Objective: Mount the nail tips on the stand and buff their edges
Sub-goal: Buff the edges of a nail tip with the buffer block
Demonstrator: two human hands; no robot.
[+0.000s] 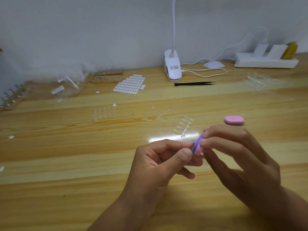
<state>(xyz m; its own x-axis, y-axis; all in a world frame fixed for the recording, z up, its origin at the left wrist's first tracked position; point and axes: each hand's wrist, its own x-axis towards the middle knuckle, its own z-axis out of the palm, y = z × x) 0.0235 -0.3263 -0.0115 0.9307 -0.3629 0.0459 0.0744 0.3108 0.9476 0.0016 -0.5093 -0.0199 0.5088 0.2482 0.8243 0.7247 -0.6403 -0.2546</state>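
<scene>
My left hand (164,161) pinches a small clear nail tip (193,145) between thumb and forefinger, mostly hidden by the fingers. My right hand (236,157) grips a purple, white and pink buffer block (197,146) and holds its edge against the tip. A strip of clear nail tips (182,126) on a sprue lies on the wooden table just beyond my hands. A wooden stand (105,77) with small metal holders sits at the back left. Another stand (12,99) lies at the far left edge.
A second pink buffer block (233,120) lies to the right. A sheet of white adhesive tabs (130,84), an empty sprue (165,111), black tweezers (195,83), plastic bags (68,85), a clip lamp (172,67) and a power strip (265,61) sit further back.
</scene>
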